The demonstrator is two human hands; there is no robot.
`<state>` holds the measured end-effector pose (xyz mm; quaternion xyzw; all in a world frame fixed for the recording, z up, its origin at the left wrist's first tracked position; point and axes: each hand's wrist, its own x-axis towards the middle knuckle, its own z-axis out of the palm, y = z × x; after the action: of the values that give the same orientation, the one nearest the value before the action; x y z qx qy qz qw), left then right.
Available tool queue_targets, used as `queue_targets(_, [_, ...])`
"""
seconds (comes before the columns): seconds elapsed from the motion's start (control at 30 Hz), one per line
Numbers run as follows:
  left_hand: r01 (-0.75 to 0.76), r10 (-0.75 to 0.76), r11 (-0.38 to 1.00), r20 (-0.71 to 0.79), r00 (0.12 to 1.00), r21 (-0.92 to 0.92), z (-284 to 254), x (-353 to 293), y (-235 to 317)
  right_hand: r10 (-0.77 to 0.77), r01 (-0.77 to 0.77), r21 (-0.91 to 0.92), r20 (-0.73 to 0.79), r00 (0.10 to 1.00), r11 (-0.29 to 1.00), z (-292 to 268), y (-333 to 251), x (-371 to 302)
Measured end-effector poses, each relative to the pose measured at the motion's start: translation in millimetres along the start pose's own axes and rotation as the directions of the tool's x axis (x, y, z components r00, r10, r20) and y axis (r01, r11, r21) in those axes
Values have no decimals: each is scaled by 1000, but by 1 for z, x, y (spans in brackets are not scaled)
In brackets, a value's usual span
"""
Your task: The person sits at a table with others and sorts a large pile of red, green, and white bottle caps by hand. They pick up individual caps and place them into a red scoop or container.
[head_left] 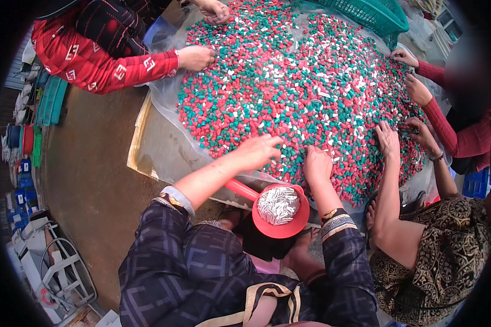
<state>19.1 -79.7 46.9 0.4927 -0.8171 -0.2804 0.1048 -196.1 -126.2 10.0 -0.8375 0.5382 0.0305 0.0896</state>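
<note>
A wide heap of small red, green and white pieces (pixel 289 92) covers the table in front of me. My left hand (pixel 259 151) is at the near edge of the heap, its fingers bent down and drawn together; whatever they hold is too small to make out. Just to its right, my right hand (pixel 317 165) has its fingertips pressed together among the pieces, which hide what is in them. Below and between my hands a red plastic dipper (pixel 261 224) holds many thin white strips (pixel 278 206). Its handle points to the left, under my left forearm.
Clear plastic sheeting (pixel 172 117) lies under the heap on a pale-edged table (pixel 142 133). Other people's hands (pixel 196 58) work at the left, far and right sides; one hand (pixel 388 139) is close to my right. A green basket (pixel 371 19) stands at the far edge.
</note>
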Motion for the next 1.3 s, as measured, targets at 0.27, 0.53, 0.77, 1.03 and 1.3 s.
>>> queue_targets(0.27, [359, -295, 907, -276, 915, 220, -51, -28, -78, -64, 66, -26, 72, 995, 997, -13, 7, 5])
queue_targets(0.53, [-242, 270, 959, -226, 936, 145, -12, 20, -13, -81, 83, -5, 133, 988, 997, -21, 3, 9])
queue_targets(0.77, [-206, 258, 947, -203, 945, 246, -31, 19, -66, -154, 155, -68, 7, 988, 986, -14, 13, 0])
queue_targets(1.03, [234, 64, 870, -569, 820, 435, -55, 26, -77, -49, 50, -142, 8, 999, 989, -7, 3, -10])
queue_targets(1.3, [-252, 286, 942, -135, 949, 223, -5, 58, -20, 41, -61, 124, 159, 986, 990, -20, 0, -2])
